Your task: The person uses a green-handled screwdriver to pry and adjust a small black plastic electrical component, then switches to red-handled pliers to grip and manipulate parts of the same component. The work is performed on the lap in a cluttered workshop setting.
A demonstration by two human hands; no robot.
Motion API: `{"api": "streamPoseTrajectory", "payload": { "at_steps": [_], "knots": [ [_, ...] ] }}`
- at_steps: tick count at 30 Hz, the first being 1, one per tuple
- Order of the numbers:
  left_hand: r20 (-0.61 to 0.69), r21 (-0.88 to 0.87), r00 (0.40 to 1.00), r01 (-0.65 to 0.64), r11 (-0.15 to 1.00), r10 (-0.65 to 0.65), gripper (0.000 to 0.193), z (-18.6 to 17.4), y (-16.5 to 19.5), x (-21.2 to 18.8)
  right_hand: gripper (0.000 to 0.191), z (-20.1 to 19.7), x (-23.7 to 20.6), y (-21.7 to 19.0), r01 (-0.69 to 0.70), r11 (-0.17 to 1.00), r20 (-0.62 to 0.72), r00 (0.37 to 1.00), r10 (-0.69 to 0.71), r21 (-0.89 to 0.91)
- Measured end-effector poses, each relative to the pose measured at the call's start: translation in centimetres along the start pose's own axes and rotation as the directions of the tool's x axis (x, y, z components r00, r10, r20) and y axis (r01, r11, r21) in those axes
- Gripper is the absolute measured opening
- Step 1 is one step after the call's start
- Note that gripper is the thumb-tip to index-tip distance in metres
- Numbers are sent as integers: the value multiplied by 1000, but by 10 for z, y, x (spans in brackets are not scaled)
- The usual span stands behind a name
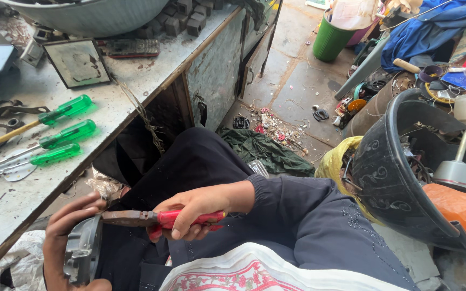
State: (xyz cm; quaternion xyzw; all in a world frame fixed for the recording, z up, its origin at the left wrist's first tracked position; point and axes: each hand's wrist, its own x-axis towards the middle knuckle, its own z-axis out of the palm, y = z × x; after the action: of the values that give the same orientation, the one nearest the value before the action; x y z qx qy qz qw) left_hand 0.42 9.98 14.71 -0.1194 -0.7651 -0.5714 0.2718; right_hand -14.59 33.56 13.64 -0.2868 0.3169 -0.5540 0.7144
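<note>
Pliers (152, 218) beside cluttered metal workbench (136, 91)

You get even, soft daylight here, bright on the grey worktop (136, 81) and the floor (297, 75), with no hard glare. Deep shadow sits beneath the worktop's edge. Focus is sharp throughout, though the wide lens bends lines near the corners.
</note>
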Motion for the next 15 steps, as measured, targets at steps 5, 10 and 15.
{"api": "streamPoseTrajectory", "payload": {
  "at_steps": [5,10,15],
  "knots": [
    [-94,-121,988,-132,984,121,68,15,7,-11,43,-6,5,9,51,915,-79,993,-90,-400],
    [-174,-182,984,-67,981,34,52,15,6,-20,45,0,12,15,100,511,-107,927,-360,-854],
    [-322,-137,944,34,990,-77,43,35,5,-19,53,4,12,19,-116,210,-201,872,-446,-971]
  ]
}}
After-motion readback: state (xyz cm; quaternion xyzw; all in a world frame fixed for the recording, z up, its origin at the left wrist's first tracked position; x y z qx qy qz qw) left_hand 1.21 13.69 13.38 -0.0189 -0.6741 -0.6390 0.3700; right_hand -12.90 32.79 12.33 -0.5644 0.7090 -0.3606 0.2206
